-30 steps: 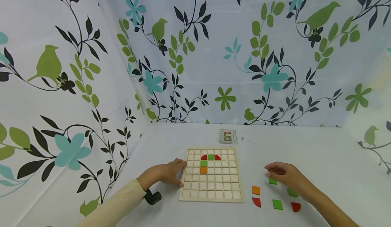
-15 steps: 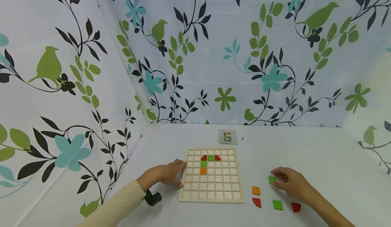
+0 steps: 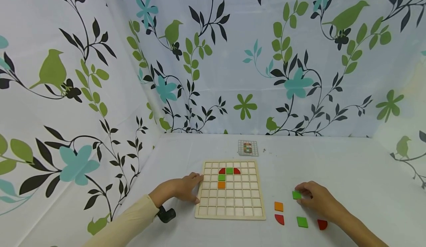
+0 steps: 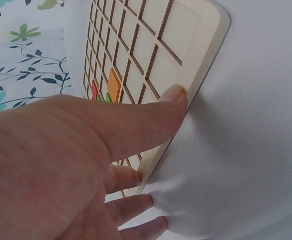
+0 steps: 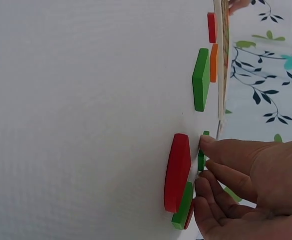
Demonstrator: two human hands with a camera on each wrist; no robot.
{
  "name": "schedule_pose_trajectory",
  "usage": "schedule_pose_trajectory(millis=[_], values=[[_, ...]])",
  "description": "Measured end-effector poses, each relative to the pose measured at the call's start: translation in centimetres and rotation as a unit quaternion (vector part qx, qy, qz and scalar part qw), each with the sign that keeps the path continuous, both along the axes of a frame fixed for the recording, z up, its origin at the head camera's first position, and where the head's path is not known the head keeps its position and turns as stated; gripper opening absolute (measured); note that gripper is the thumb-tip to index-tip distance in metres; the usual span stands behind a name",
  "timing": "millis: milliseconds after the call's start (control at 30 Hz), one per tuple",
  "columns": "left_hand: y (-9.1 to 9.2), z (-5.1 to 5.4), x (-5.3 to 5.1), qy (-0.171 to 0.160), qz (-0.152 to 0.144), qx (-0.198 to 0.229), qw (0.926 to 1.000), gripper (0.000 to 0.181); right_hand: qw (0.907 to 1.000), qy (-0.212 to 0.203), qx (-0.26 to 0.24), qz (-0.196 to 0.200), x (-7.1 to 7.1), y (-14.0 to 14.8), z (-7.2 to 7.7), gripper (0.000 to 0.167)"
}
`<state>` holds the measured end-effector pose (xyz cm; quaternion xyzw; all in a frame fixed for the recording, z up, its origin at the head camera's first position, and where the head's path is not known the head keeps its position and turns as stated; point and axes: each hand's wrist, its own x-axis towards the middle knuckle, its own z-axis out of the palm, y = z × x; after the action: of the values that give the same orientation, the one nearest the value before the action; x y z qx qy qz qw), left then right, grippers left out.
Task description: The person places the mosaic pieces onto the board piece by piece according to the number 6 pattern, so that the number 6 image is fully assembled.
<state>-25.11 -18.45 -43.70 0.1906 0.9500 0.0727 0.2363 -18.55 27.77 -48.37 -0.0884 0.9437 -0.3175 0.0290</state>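
Observation:
My right hand (image 3: 317, 199) pinches a small green square tile (image 3: 297, 195) between thumb and fingers, low over the white tabletop. In the right wrist view, the thumb and index finger sit at opposite ends of that tile. My left hand (image 3: 184, 188) rests against the left edge of a wooden grid board (image 3: 239, 213), and in the left wrist view its thumb lies on the rim. Near the board's top are two red rounded tiles with a green tile (image 3: 229, 171) between them, another green tile (image 3: 222, 178) and an orange tile (image 3: 221, 185).
Right of the board lie an orange square (image 3: 279, 206), a red quarter-round (image 3: 279, 219), a green square (image 3: 302, 222) and a red rounded tile (image 3: 322, 224). A pattern card (image 3: 247, 148) lies behind the board. Patterned curtains (image 3: 213, 91) rise at the back and left.
My right hand has come down and slightly right onto the green tile and now pinches it. Its forearm now covers another green tile seen earlier. The left hand stays in place.

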Motion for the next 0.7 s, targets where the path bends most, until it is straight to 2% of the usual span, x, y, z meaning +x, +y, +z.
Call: schedule_pose_trajectory(millis=[500,700], values=[[-0.06,-0.11,-0.07,0.004,0.0,-0.002,1.0,0.089,0.9999,-0.003,0.013,0.011,-0.23,-0.1,0.52,0.028],[0.06,0.12,0.18,0.008,-0.001,0.0,1.0,0.089,0.9996,-0.001,0.021,0.016,-0.35,0.07,0.46,0.03]])
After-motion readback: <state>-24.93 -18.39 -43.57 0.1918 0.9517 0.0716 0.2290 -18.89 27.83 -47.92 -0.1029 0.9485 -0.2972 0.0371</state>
